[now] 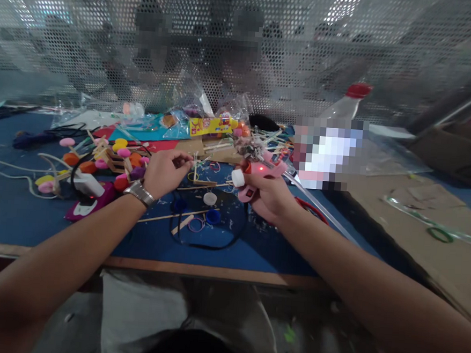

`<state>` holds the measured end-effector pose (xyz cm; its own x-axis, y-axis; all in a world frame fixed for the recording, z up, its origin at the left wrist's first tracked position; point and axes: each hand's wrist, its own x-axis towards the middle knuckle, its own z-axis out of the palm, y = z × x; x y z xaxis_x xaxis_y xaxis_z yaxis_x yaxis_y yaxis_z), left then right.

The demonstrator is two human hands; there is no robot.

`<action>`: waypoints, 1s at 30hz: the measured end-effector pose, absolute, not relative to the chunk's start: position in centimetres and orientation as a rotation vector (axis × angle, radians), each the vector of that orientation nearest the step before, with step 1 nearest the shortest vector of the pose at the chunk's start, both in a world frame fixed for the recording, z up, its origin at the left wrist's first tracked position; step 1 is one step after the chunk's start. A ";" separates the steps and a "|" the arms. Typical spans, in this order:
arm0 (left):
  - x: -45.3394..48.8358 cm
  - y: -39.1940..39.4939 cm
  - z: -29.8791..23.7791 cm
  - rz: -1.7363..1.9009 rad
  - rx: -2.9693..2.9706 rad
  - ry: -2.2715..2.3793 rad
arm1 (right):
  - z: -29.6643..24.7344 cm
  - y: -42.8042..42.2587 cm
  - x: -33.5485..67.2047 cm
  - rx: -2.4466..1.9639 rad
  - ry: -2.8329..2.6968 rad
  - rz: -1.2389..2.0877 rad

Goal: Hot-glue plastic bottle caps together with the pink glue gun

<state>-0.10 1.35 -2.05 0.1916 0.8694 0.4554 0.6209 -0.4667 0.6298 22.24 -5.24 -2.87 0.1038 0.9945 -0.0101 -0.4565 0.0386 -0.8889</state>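
My right hand (272,198) is wrapped round a pink hot glue gun (262,168) with a small red light glowing on its side. A clear glue stick (324,207) trails from its rear. Near the thumb and fingers of that hand is a white bottle cap (238,178), seemingly held with the gun. My left hand (166,170), with a metal watch (139,193) on the wrist, has its fingertips pinched together; what they hold is too small to make out. Between the hands lie thin wooden sticks (205,184) and another white cap (210,198).
Left stands a figure of sticks and coloured pompoms (119,160), beside a purple power strip (92,209) with a white plug. Blue caps (213,216) and a black cord (206,246) lie in front. Behind are a yellow packet (210,125), a bright phone screen (328,156), and a bottle (345,109); cardboard (401,226) lies right.
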 end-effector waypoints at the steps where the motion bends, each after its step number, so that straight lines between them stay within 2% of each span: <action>1: -0.1 1.5 -2.1 1.148 2.172 1.422 | -2.8 -5.3 22.2 -0.897 -0.782 1.316; 6: 0.2 1.2 -2.1 1.156 2.196 1.385 | -2.6 -5.5 22.0 -0.905 -0.826 1.308; 14: 2.0 -2.4 -1.6 0.888 2.092 0.795 | -3.0 -6.2 21.3 -1.035 -0.919 1.360; 30: 2.2 -2.9 -1.8 0.879 2.064 0.690 | -3.5 -6.4 20.8 -1.095 -0.947 1.273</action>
